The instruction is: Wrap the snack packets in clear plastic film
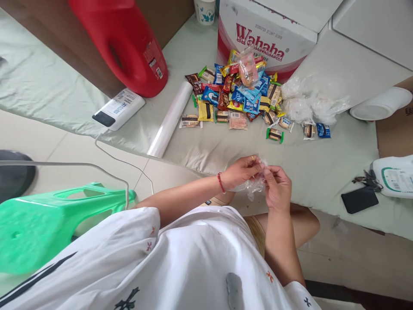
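Observation:
My left hand (241, 171) and my right hand (276, 187) meet near the front edge of the pale green cloth-covered surface (322, 168). Both pinch a thin clear plastic bag (253, 186) that hangs crumpled between them. A red string bracelet circles my left wrist. Beyond my hands lies a pile of wrapped snacks (240, 97) in blue, yellow, red and brown wrappers. One filled clear bag of snacks (248, 69) stands on top of the pile.
A Wahaha carton (263, 38) stands behind the pile. A roll of clear bags (170, 119), crumpled clear bags (309, 103), a red jug (129, 47), a white device (118, 108), a black phone (359, 199), a white bottle (395, 175) and a green stool (48, 219) surround me.

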### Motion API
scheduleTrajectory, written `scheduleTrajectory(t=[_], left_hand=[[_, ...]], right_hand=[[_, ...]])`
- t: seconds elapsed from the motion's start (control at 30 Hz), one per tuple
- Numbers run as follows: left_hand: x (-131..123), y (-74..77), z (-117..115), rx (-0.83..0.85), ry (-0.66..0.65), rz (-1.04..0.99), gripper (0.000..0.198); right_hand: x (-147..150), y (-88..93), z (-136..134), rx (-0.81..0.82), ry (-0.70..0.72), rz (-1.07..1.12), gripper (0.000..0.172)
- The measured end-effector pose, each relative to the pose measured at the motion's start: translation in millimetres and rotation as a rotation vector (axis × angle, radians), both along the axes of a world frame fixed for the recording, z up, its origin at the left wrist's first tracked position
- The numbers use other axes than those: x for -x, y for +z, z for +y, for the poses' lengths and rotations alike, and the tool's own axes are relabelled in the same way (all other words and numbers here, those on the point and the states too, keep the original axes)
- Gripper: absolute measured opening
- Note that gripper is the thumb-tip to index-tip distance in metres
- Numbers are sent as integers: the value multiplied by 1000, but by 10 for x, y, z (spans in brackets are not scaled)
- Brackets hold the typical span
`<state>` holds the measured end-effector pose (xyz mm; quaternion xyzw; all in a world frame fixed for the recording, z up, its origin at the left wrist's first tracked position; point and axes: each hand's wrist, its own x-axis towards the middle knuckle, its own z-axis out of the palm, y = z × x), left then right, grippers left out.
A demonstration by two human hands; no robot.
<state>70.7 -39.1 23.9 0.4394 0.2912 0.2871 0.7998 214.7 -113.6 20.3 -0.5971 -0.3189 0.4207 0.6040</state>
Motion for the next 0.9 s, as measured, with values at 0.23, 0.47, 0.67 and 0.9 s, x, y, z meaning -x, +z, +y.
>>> scheduleTrajectory(t=[0.23, 0.47, 0.67, 0.9], left_hand=[[118, -109, 128, -34, 112, -28, 55], [127, -138, 77, -214, 122, 175, 45], [198, -70, 127, -168, 117, 105, 39], [531, -77, 368, 104, 241, -82, 37]], right_hand=[[-201, 45, -16, -20, -134, 99, 34], [-18, 73, 7, 49, 67, -185, 40], [-36, 127, 118, -21, -85, -174, 35], [-560, 76, 20, 33, -280, -3, 46]])
